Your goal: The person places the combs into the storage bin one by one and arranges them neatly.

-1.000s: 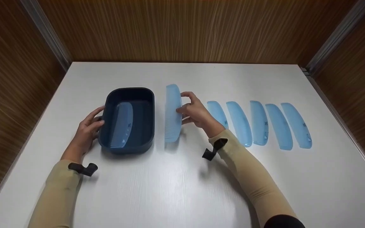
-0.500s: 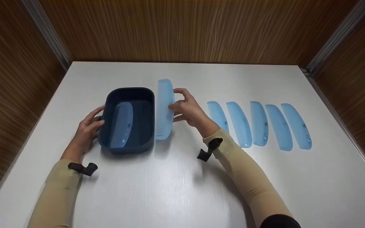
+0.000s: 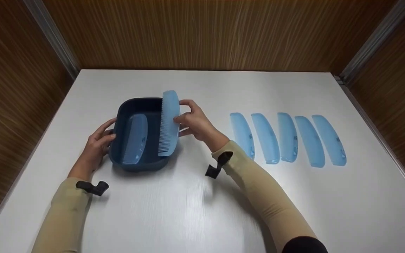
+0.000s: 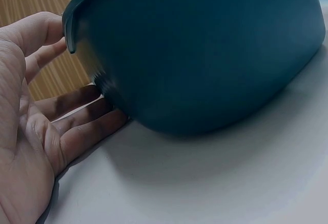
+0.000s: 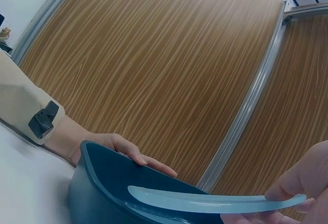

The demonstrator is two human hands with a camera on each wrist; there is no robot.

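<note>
From the head view, the right hand [image 3: 194, 123] pinches a pale blue comb [image 3: 169, 123] along its curved spine, fingers and thumb curled onto it, and holds it on edge over the right side of a dark blue tub [image 3: 132, 165], teeth pointing left and down toward the inside. A second comb [image 3: 134, 139] lies flat in the tub on its left half. The left hand [image 3: 95, 149] rests against the tub's left wall with fingers nearly straight, gripping nothing. To the right on the white table [image 3: 188, 211], well apart from the tub, 5 more combs [image 3: 288, 137] lie side by side in a row; each carries a small dark mark near the middle, too small to read. Wood-grain panels [image 3: 202, 35] wall the table on 3 sides. From the left wrist view, the tub [image 4: 205, 49] fills most of the frame, standing on the table, and the left hand [image 4: 36, 131] lies open beside it, fingertips touching the lower wall and the thumb near the rim. From the right wrist view, the held comb [image 5: 205, 201] shows edge-on as a thin curved strip over the tub [image 5: 102, 193], pinched at its right end by the right hand's fingers [image 5: 302, 188]; the left hand [image 5: 128, 152] lies along the tub's far rim.
</note>
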